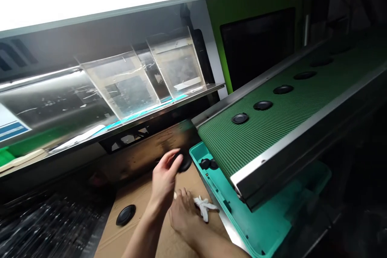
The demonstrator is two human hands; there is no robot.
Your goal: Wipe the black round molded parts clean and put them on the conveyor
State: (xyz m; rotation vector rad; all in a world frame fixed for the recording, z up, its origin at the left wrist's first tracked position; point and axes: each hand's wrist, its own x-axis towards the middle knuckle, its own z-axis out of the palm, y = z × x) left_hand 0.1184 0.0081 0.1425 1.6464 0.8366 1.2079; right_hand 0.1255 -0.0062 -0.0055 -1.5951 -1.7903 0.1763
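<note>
My left hand (165, 175) is raised over the cardboard (145, 201), its thumb and fingers closed on a round black part (185, 163). Lower and to the right, my right hand (183, 211) rests near the cardboard, its fingers close together; whatever may be under them is hidden. Beside it on the cardboard lies a white glove-like cloth (205, 207). Another round black part (125, 215) lies on the cardboard to the left of my hands.
Several black discs lie in a row on a green conveyor belt (272, 121). Under its near end stands a teal bin (256, 225) with black pieces inside. Glossy dark material (51, 225) fills the lower left. A metal ledge with clear panels (127, 84) runs behind.
</note>
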